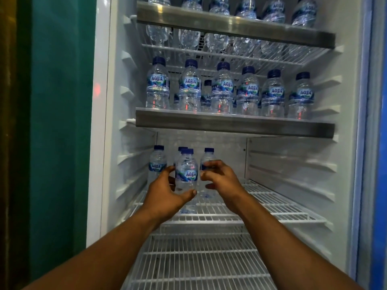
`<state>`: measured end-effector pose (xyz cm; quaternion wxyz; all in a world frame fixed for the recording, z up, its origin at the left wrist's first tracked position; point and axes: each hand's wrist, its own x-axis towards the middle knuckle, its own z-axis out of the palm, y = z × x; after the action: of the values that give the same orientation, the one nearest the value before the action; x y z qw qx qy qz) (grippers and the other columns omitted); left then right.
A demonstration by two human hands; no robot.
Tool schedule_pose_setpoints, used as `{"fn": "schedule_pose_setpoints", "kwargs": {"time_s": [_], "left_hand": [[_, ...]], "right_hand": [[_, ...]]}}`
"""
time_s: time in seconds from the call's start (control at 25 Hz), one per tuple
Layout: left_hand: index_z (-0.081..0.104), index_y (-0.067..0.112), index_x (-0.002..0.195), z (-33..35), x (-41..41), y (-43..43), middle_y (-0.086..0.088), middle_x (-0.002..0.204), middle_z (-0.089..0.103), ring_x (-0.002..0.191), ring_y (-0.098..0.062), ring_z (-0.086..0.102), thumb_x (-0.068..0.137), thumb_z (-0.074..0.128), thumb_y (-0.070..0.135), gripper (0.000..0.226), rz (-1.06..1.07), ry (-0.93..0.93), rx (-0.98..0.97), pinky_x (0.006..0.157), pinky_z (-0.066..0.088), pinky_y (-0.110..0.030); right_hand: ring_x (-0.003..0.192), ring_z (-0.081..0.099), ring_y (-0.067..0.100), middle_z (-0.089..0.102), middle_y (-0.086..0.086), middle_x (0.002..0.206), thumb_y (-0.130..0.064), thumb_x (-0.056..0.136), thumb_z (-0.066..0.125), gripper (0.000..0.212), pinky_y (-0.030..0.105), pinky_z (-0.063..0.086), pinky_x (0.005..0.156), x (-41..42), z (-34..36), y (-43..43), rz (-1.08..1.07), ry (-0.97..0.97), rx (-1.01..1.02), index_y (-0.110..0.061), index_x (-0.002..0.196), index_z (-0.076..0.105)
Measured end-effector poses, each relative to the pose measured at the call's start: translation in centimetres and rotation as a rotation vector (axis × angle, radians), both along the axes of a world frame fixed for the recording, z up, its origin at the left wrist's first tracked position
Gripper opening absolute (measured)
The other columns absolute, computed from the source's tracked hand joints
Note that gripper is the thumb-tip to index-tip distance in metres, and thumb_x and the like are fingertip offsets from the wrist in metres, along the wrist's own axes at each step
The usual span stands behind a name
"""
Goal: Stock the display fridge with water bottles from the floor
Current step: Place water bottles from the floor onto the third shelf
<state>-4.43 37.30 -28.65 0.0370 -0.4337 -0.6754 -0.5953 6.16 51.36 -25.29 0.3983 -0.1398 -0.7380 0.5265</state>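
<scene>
The display fridge (pixel 345 164) stands open in front of me. On the left part of its third wire shelf (pixel 276 208) stand several small water bottles with blue caps and blue labels. My left hand (pixel 163 191) grips the front bottle (pixel 187 168), thumb under its lower right side and fingers on its left side. My right hand (pixel 224 181) curls its fingers and thumb round the neighbouring bottle (pixel 208 155), just right of and behind the first. One more bottle (pixel 157 162) stands at the far left, and the cap of another (pixel 181 148) shows behind the front bottle.
The shelf above carries a full front row of bottles (pixel 222 88), and the top shelf (pixel 230 24) holds more. The right part of the third shelf and the lowest wire shelf (pixel 199 260) are bare. A green wall (pixel 58 122) is at the left, and the blue door edge (pixel 379 143) at the right.
</scene>
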Motion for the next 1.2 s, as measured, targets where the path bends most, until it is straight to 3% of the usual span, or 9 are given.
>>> {"fn": "schedule_pose_setpoints", "kwargs": {"time_s": [0.08, 0.2, 0.32, 0.4, 0.64, 0.8, 0.96, 1.2], "left_hand": [[0.041, 0.032, 0.139, -0.1, -0.5, 0.0, 0.009, 0.111, 0.062, 0.101, -0.010, 0.061, 0.062, 0.090, 0.041, 0.092, -0.003, -0.005, -0.023, 0.089, 0.055, -0.035], [0.043, 0.031, 0.139, -0.3, -1.1, -0.1, 0.009, 0.112, 0.066, 0.106, -0.011, 0.064, 0.054, 0.093, 0.035, 0.099, -0.066, -0.033, -0.051, 0.088, 0.057, -0.036], [0.034, 0.032, 0.145, -0.2, -0.9, -0.2, 0.007, 0.120, 0.057, 0.113, -0.013, 0.057, 0.056, 0.094, 0.033, 0.107, -0.058, -0.021, -0.124, 0.088, 0.052, -0.031], [0.034, 0.030, 0.146, -0.1, -0.7, -0.1, 0.004, 0.123, 0.054, 0.115, -0.015, 0.054, 0.066, 0.089, 0.033, 0.098, -0.023, -0.010, -0.166, 0.088, 0.051, -0.030], [0.055, 0.020, 0.131, 0.3, -0.8, 1.0, -0.006, 0.126, 0.059, 0.100, -0.020, 0.062, 0.082, 0.077, 0.033, 0.056, 0.129, 0.001, -0.297, 0.083, 0.055, -0.033], [0.056, 0.019, 0.130, 0.0, -1.0, 1.6, -0.005, 0.130, 0.060, 0.112, -0.020, 0.060, 0.081, 0.078, 0.031, 0.054, 0.154, 0.082, -0.323, 0.090, 0.050, -0.028], [0.057, 0.021, 0.130, -0.4, -1.0, 1.8, -0.002, 0.129, 0.061, 0.115, -0.020, 0.059, 0.081, 0.077, 0.033, 0.055, 0.192, 0.212, -0.361, 0.096, 0.051, -0.034], [0.057, 0.021, 0.130, -0.5, -0.8, 2.3, -0.001, 0.127, 0.061, 0.112, -0.017, 0.059, 0.080, 0.078, 0.028, 0.055, 0.207, 0.310, -0.361, 0.094, 0.050, -0.030]], "right_hand": [[0.104, 0.066, 0.018, 0.069, 0.000, 0.111, -0.023, 0.084, 0.076, 0.045, 0.036, 0.054, 0.090, 0.5, 0.1, -1.9, 0.218, -0.112, 0.064, -0.020, 0.125, 0.057], [0.096, 0.067, 0.006, 0.070, -0.008, 0.106, -0.028, 0.076, 0.085, 0.056, 0.027, 0.057, 0.086, -0.3, -0.2, -3.4, 0.122, -0.228, 0.197, -0.020, 0.125, 0.059], [0.096, 0.069, 0.011, 0.073, -0.005, 0.106, -0.021, 0.076, 0.085, 0.048, 0.029, 0.057, 0.086, 0.5, 0.0, -2.3, 0.048, -0.159, 0.148, -0.019, 0.119, 0.064], [0.093, 0.069, 0.013, 0.073, -0.003, 0.105, -0.020, 0.078, 0.083, 0.042, 0.027, 0.055, 0.081, 2.1, 0.5, -0.1, -0.067, -0.152, 0.130, -0.018, 0.116, 0.065], [0.105, 0.065, 0.024, 0.067, 0.005, 0.119, -0.016, 0.078, 0.083, 0.055, 0.039, 0.053, 0.096, 2.4, 0.2, 8.1, -0.339, -0.198, 0.090, -0.010, 0.125, 0.057], [0.100, 0.067, 0.023, 0.069, 0.006, 0.116, -0.020, 0.076, 0.085, 0.053, 0.038, 0.055, 0.093, 0.0, -0.2, 10.4, -0.356, -0.234, 0.097, -0.012, 0.122, 0.061], [0.099, 0.064, 0.022, 0.067, 0.004, 0.113, -0.022, 0.078, 0.083, 0.052, 0.031, 0.051, 0.086, -1.1, -0.3, 11.2, -0.383, -0.274, 0.128, -0.013, 0.123, 0.059], [0.105, 0.065, 0.025, 0.068, 0.007, 0.118, -0.025, 0.081, 0.081, 0.050, 0.036, 0.052, 0.095, -0.6, -1.3, 11.5, -0.379, -0.286, 0.135, -0.013, 0.124, 0.059]]}}
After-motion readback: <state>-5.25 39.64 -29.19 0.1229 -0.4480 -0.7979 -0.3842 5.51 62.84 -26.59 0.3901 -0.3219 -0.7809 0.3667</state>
